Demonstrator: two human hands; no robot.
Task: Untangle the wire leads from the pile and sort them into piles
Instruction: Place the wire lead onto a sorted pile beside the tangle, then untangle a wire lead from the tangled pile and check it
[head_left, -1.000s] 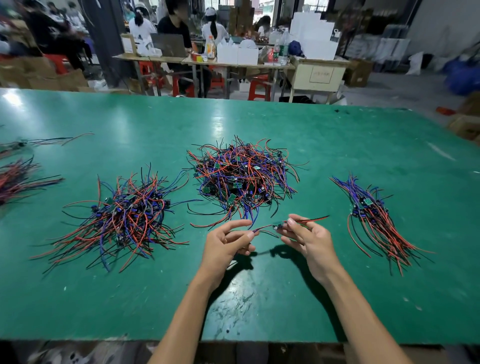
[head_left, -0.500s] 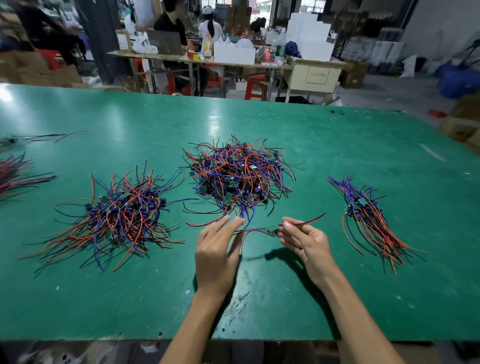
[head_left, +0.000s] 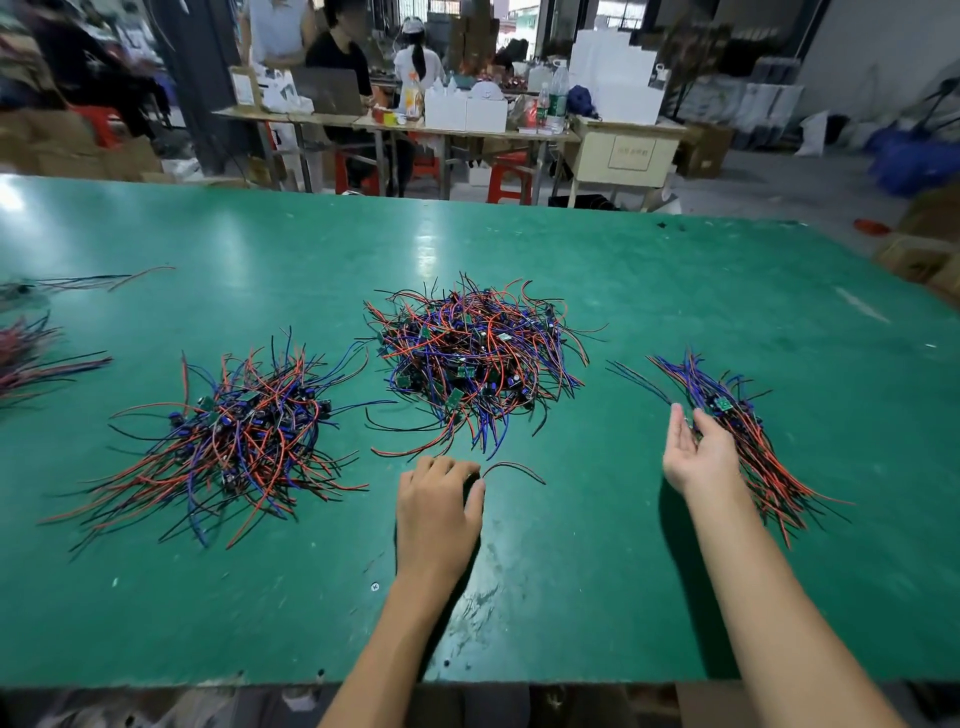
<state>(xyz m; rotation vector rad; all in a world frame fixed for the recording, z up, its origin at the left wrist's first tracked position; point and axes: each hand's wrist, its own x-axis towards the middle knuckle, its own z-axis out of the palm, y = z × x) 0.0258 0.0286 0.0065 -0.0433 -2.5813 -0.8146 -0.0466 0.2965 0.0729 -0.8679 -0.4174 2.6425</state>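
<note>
The tangled pile (head_left: 475, 358) of red, blue and black wire leads with small green boards lies mid-table. A looser sorted pile (head_left: 234, 436) lies to its left, and a narrow sorted pile (head_left: 743, 431) lies to its right. My left hand (head_left: 439, 512) rests palm down just below the tangled pile. Its curled fingers and thumb pinch the end of a loose wire lead (head_left: 517, 467) that arcs off to the right. My right hand (head_left: 693, 452) is at the left edge of the right pile, fingers straight, palm facing left. Blue wires run up-left from its fingertips.
The green table (head_left: 571, 571) has its near edge just below my forearms. More wire bundles (head_left: 31, 358) lie at the far left edge. Behind the table are work tables, red stools, cardboard boxes and seated people.
My right hand carried the lead it held from the middle over to the right pile and its fingers have straightened. My left hand dropped to the table and curled onto a loose lead.
</note>
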